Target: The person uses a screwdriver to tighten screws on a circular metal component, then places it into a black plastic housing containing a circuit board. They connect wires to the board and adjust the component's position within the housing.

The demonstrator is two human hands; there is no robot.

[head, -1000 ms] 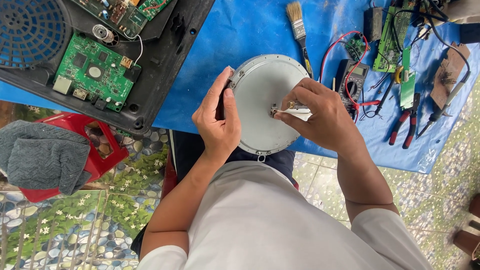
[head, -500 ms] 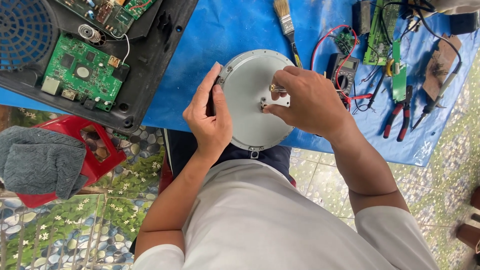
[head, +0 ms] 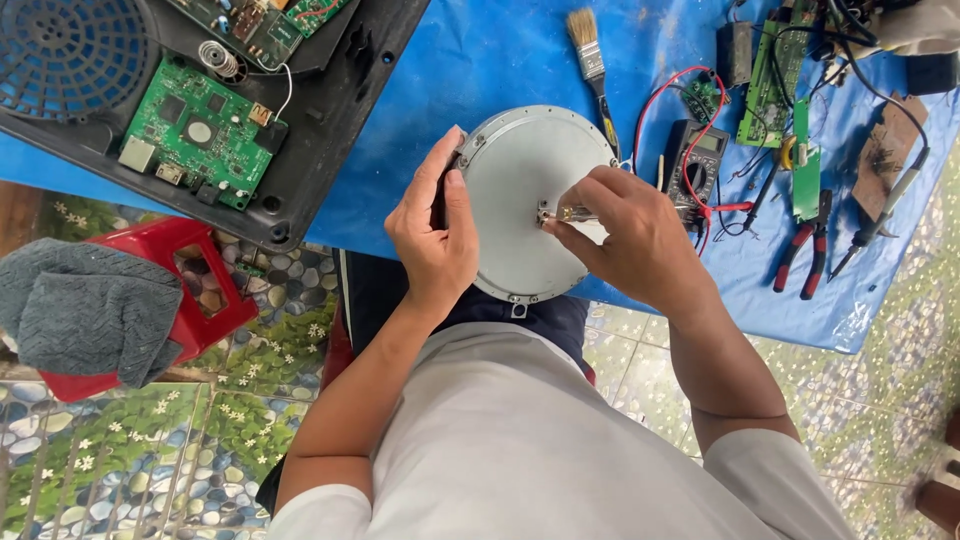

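Grey round disc (head: 520, 215) held over lap at near edge of blue tabletop (head: 480, 70). Left hand (head: 435, 235) clamped on disc's left rim, steadying it. Right hand (head: 630, 235) pinches small metal piece (head: 565, 213) at disc centre. Brush (head: 592, 60), pliers (head: 800, 245) lie to the right.

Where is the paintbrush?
In the head view, the paintbrush lies on the blue cloth, just above the round grey disc, left of the multimeter.
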